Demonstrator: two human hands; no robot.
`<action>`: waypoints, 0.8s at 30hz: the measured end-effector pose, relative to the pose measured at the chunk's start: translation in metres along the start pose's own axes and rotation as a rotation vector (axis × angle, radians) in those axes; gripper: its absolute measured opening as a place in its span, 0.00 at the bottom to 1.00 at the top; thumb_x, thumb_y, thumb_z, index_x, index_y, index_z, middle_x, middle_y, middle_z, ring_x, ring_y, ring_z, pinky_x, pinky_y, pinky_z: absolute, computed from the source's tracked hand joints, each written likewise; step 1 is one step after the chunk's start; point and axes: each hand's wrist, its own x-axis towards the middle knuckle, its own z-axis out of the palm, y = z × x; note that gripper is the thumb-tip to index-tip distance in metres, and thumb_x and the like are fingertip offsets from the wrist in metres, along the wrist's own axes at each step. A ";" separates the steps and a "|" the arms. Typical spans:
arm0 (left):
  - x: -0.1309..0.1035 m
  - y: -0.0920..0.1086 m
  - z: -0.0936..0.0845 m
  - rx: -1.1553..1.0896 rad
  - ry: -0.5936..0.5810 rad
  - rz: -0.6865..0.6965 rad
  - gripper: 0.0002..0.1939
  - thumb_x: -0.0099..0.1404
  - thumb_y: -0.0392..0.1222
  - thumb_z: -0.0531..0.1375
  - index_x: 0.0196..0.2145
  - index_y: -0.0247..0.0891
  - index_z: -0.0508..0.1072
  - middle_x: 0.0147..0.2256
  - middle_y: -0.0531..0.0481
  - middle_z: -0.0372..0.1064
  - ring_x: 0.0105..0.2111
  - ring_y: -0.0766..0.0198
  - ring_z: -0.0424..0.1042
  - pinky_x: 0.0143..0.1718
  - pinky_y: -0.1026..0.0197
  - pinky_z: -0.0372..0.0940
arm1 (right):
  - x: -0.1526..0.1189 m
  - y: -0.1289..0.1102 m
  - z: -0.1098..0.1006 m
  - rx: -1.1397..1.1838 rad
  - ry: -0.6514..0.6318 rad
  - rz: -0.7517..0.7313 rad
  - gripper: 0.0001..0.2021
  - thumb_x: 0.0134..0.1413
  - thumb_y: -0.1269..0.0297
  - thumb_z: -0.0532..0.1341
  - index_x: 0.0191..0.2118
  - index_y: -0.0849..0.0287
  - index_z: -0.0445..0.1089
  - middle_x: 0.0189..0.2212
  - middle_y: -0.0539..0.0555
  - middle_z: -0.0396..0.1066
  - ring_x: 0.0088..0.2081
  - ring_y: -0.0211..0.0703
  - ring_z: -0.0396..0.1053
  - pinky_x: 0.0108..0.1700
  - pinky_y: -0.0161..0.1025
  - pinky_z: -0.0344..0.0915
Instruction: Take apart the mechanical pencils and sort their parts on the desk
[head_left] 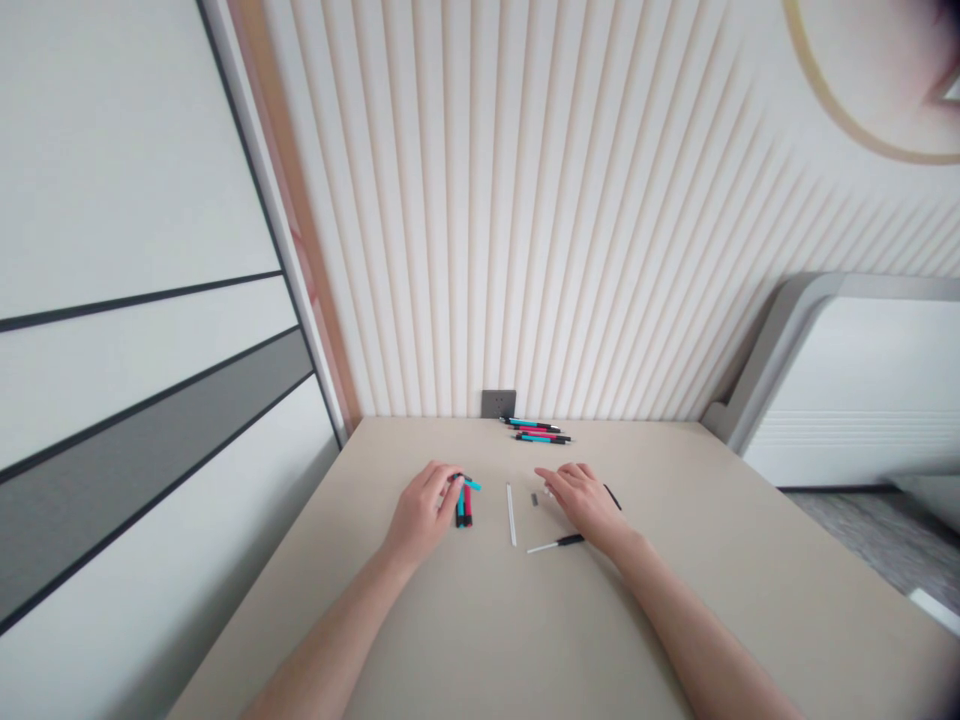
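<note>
My left hand (424, 505) is closed, pinching a blue pen barrel (472, 483) with a black end between thumb and fingertips. Just below it, a few blue and red pen barrels (465, 508) with black ends lie side by side on the table. My right hand (585, 500) hovers low, palm down, its index finger stretched out to the left. Small pale pieces show under its fingers, partly hidden. Near its fingertips lies a small grey piece (535, 499). A black part with a thin white rod (555, 544) lies by the right wrist. White pen refills (511, 515) rest between the hands.
Several assembled blue, red and black pens (540, 432) lie at the back of the beige table (450, 640). Behind them are a dark wall socket (498, 403) and a ribbed wall. A cabinet stands on the left, and a grey-white headboard (862, 370) on the right.
</note>
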 end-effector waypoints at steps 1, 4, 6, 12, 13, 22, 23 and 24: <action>0.000 0.001 0.000 -0.003 0.001 0.001 0.08 0.70 0.41 0.52 0.41 0.40 0.69 0.35 0.49 0.70 0.33 0.64 0.70 0.38 0.61 0.66 | 0.000 0.000 0.000 -0.009 -0.004 -0.010 0.18 0.65 0.71 0.52 0.58 0.54 0.63 0.38 0.57 0.76 0.45 0.49 0.68 0.49 0.46 0.59; 0.000 0.002 0.000 -0.005 0.006 0.012 0.08 0.70 0.40 0.51 0.41 0.40 0.69 0.36 0.49 0.70 0.34 0.63 0.70 0.38 0.61 0.66 | -0.001 -0.002 -0.001 -0.014 -0.016 -0.032 0.19 0.65 0.73 0.51 0.59 0.55 0.63 0.38 0.58 0.76 0.46 0.48 0.68 0.50 0.46 0.58; 0.001 0.003 0.000 -0.005 0.014 0.018 0.08 0.70 0.40 0.51 0.41 0.41 0.69 0.36 0.49 0.70 0.33 0.63 0.70 0.38 0.61 0.66 | 0.000 -0.003 -0.001 -0.009 -0.016 -0.034 0.19 0.65 0.72 0.51 0.58 0.54 0.64 0.38 0.58 0.76 0.46 0.48 0.68 0.51 0.46 0.58; 0.001 0.003 -0.001 0.002 0.020 0.021 0.08 0.70 0.41 0.51 0.41 0.40 0.70 0.35 0.49 0.70 0.32 0.63 0.70 0.38 0.60 0.66 | 0.000 -0.002 -0.002 -0.025 -0.023 -0.041 0.18 0.64 0.73 0.52 0.57 0.54 0.65 0.37 0.58 0.76 0.45 0.49 0.69 0.51 0.47 0.58; 0.001 0.003 -0.001 0.002 0.021 0.021 0.09 0.70 0.41 0.51 0.41 0.40 0.70 0.35 0.49 0.70 0.33 0.63 0.70 0.38 0.61 0.66 | 0.000 -0.002 -0.002 -0.029 -0.029 -0.042 0.19 0.64 0.73 0.52 0.57 0.54 0.65 0.37 0.57 0.76 0.45 0.49 0.69 0.51 0.47 0.58; 0.000 -0.001 0.001 0.006 0.008 0.016 0.08 0.70 0.41 0.51 0.42 0.40 0.69 0.36 0.49 0.69 0.31 0.64 0.68 0.39 0.60 0.65 | 0.000 -0.006 -0.008 -0.011 -0.038 -0.036 0.18 0.64 0.72 0.51 0.56 0.54 0.67 0.38 0.58 0.76 0.45 0.50 0.69 0.50 0.48 0.58; 0.000 -0.001 0.000 0.006 0.008 0.015 0.08 0.70 0.41 0.51 0.42 0.40 0.69 0.36 0.49 0.69 0.32 0.64 0.68 0.39 0.60 0.65 | 0.000 -0.006 -0.008 -0.007 -0.041 -0.037 0.17 0.64 0.72 0.51 0.55 0.54 0.68 0.38 0.58 0.76 0.45 0.50 0.69 0.50 0.48 0.58; 0.000 0.000 0.000 0.007 0.009 0.014 0.08 0.70 0.41 0.51 0.42 0.40 0.69 0.35 0.49 0.69 0.32 0.64 0.68 0.39 0.60 0.65 | 0.000 -0.006 -0.008 -0.005 -0.044 -0.039 0.17 0.65 0.72 0.51 0.55 0.54 0.68 0.39 0.58 0.77 0.45 0.50 0.69 0.50 0.48 0.58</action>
